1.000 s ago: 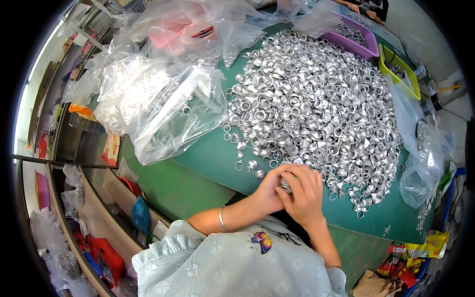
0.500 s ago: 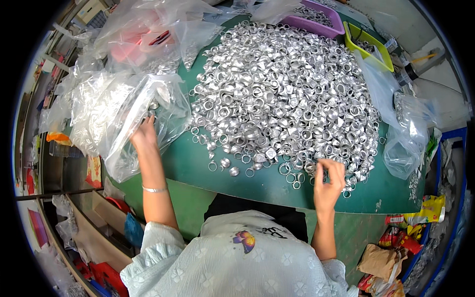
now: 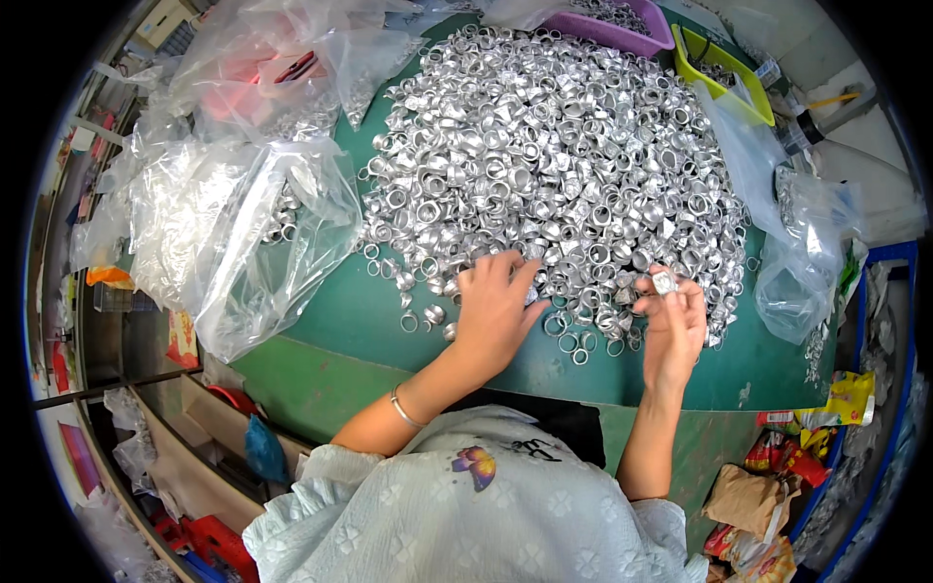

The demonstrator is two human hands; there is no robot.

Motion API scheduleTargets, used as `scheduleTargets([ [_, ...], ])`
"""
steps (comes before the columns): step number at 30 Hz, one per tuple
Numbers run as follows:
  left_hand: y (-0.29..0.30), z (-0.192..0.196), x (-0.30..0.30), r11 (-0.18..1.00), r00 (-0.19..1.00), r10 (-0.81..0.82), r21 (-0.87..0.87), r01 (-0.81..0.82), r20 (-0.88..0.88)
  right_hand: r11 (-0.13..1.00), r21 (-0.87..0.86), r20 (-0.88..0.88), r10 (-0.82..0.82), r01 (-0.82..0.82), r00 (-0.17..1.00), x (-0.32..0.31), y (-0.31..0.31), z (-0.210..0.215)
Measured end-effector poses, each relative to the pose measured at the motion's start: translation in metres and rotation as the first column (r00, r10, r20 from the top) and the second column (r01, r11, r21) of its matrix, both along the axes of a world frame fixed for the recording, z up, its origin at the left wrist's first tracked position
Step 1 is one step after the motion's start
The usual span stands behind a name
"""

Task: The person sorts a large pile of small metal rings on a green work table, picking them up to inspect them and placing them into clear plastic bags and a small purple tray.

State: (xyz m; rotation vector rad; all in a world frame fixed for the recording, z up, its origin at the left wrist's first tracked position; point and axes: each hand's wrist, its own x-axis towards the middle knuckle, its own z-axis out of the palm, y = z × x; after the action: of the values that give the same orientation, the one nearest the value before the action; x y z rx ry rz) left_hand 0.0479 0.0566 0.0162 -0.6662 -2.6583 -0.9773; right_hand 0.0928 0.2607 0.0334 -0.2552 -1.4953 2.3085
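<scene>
A wide heap of silver metal rings [image 3: 554, 165] covers the middle of the green table. My right hand [image 3: 673, 325] is raised at the heap's near right edge, with a ring [image 3: 664, 283] that has a squarish face pinched at its fingertips. At the near edge of the heap, my left hand [image 3: 494, 306] reaches palm down, fingers bent and thumb apart from them, its tips among the rings. Whether those fingers grip a ring is hidden. To the left lies a clear plastic bag [image 3: 282, 253] with several rings inside.
At the back right stand a purple basket [image 3: 622, 34] and a yellow-green basket [image 3: 724, 78] holding small metal pieces. More clear bags [image 3: 797, 282] lie along the table's right side. A pink container [image 3: 243, 92] sits under plastic at the back left. Bare green tabletop [image 3: 593, 379] shows near me.
My left hand has left the clear bag and moved right to the heap's near edge. My right hand has risen slightly and turned, now showing a ring in its fingertips.
</scene>
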Motion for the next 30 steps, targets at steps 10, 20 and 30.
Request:
scheduleTargets([
  [10,0.010,-0.010,-0.021,0.996,0.998,-0.065,-0.066,0.064,-0.005,-0.006,0.992,0.115,-0.311,-0.123,0.943,-0.024,-0.044,-0.008],
  [20,0.002,-0.014,-0.028,0.989,0.988,-0.145,-0.030,0.144,-0.051,0.480,0.877,0.098,-0.134,-0.022,0.986,-0.024,-0.013,-0.027],
  [30,0.005,-0.009,-0.031,0.956,0.978,-0.210,-0.208,0.207,0.006,0.766,-0.617,0.104,0.307,-0.181,0.946,-0.008,0.016,-0.001],
])
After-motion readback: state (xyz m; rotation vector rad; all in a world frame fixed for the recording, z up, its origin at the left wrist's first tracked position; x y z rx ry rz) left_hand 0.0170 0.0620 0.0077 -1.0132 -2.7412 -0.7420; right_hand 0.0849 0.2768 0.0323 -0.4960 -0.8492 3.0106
